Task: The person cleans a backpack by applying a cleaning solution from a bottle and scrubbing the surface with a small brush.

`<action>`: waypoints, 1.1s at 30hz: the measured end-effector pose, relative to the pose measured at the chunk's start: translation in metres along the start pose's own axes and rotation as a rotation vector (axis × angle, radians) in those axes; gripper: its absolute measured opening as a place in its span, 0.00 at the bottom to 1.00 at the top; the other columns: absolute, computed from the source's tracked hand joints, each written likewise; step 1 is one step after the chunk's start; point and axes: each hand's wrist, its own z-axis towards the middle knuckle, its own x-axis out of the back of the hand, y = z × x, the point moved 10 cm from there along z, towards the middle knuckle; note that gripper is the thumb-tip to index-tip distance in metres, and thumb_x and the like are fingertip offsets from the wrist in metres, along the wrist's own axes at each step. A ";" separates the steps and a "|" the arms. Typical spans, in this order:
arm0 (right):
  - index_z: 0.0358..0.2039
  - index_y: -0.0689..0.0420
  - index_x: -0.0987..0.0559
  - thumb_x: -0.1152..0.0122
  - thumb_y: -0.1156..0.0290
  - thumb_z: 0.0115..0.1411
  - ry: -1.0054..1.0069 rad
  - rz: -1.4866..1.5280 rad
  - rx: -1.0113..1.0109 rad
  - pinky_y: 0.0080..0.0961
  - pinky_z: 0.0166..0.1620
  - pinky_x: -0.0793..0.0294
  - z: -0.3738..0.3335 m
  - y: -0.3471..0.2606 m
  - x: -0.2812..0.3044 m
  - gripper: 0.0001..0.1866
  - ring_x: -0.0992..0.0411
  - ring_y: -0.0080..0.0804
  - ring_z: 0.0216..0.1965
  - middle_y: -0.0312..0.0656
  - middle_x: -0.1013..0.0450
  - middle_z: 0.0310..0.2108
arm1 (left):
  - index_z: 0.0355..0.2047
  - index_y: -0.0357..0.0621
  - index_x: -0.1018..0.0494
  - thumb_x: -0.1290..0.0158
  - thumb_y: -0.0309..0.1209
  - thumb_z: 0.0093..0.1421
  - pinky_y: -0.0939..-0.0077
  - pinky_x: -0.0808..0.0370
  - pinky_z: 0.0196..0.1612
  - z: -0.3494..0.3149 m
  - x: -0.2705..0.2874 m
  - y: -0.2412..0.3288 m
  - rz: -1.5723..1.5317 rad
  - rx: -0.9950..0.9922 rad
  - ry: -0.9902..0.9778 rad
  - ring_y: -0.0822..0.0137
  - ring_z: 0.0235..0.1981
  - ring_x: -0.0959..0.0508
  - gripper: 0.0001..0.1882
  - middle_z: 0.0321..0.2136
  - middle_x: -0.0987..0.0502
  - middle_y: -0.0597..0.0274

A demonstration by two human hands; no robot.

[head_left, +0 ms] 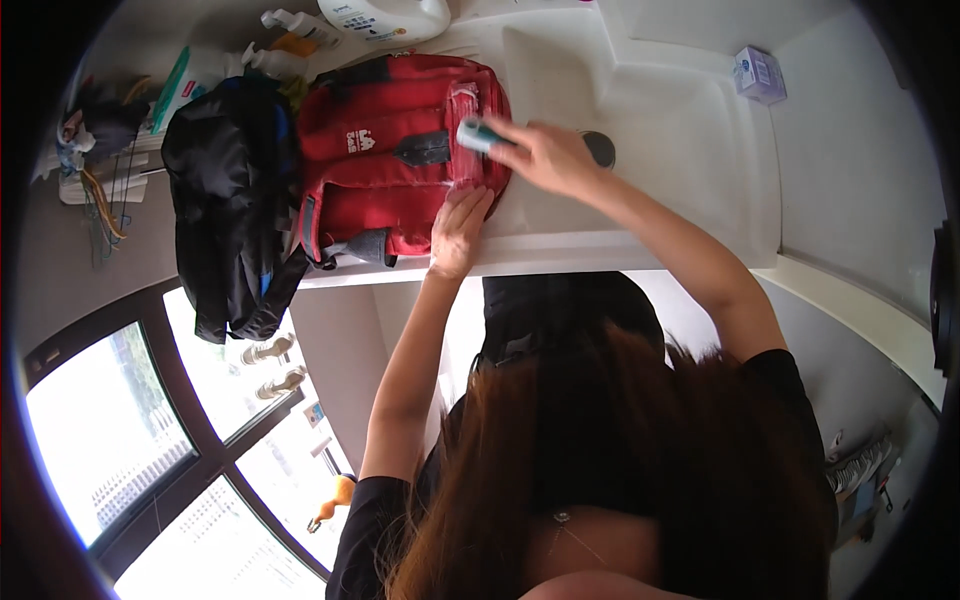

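Observation:
A red backpack [390, 120] lies on its back at the edge of the white sink, with whitish foam along a strap or seam at its right side. My right hand [545, 155] is closed around a scrub brush [478, 134] with a pale grey-green body, held against that foamy strip; motion blurs it slightly. My left hand [460, 228] rests with straight fingers flat on the backpack's near right corner, pressing it. Just left of the red bag, a black backpack [225, 180] with blue trim hangs over the sink's front edge.
The white sink basin [690, 170] spreads to the right, with a dark round drain [598, 149] beside my right wrist. A purple-white box [759, 75] sits on the far right ledge. Bottles, including a large white jug [385, 20], stand along the back left.

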 end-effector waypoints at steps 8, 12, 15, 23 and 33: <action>0.65 0.26 0.27 0.38 0.50 0.65 -0.008 -0.242 0.119 0.40 0.27 0.23 0.016 -0.006 -0.042 0.27 0.22 0.39 0.27 0.39 0.23 0.28 | 0.42 0.45 0.16 0.39 0.20 0.52 0.67 0.21 0.52 0.004 0.005 -0.002 -0.176 0.098 -0.023 0.60 0.45 0.17 0.16 0.42 0.15 0.62; 0.65 0.26 0.28 0.43 0.47 0.68 0.117 -0.380 -0.014 0.39 0.25 0.22 0.115 0.028 0.004 0.25 0.22 0.40 0.24 0.42 0.22 0.26 | 0.42 0.46 0.15 0.38 0.20 0.52 0.68 0.20 0.51 0.005 0.006 -0.009 -0.198 0.121 -0.010 0.59 0.45 0.16 0.17 0.42 0.15 0.61; 0.62 0.27 0.25 0.42 0.47 0.67 0.216 -0.379 0.080 0.40 0.25 0.23 0.108 0.011 0.016 0.23 0.22 0.40 0.23 0.44 0.22 0.25 | 0.42 0.46 0.14 0.37 0.19 0.52 0.68 0.20 0.50 0.006 0.010 -0.010 -0.223 0.139 0.007 0.59 0.44 0.16 0.16 0.42 0.14 0.60; 0.63 0.26 0.25 0.39 0.49 0.65 -0.075 -0.315 0.161 0.37 0.27 0.24 0.034 -0.013 -0.036 0.25 0.23 0.38 0.23 0.41 0.25 0.26 | 0.39 0.46 0.14 0.37 0.21 0.49 0.65 0.20 0.51 0.004 0.001 -0.017 -0.253 0.207 -0.045 0.58 0.45 0.16 0.15 0.40 0.14 0.61; 0.65 0.28 0.26 0.39 0.51 0.66 -0.064 -0.174 0.181 0.39 0.26 0.27 -0.003 -0.040 -0.030 0.25 0.26 0.42 0.23 0.41 0.27 0.25 | 0.37 0.45 0.15 0.37 0.21 0.50 0.65 0.19 0.46 0.006 0.006 -0.021 -0.252 0.185 0.019 0.56 0.39 0.16 0.12 0.36 0.15 0.60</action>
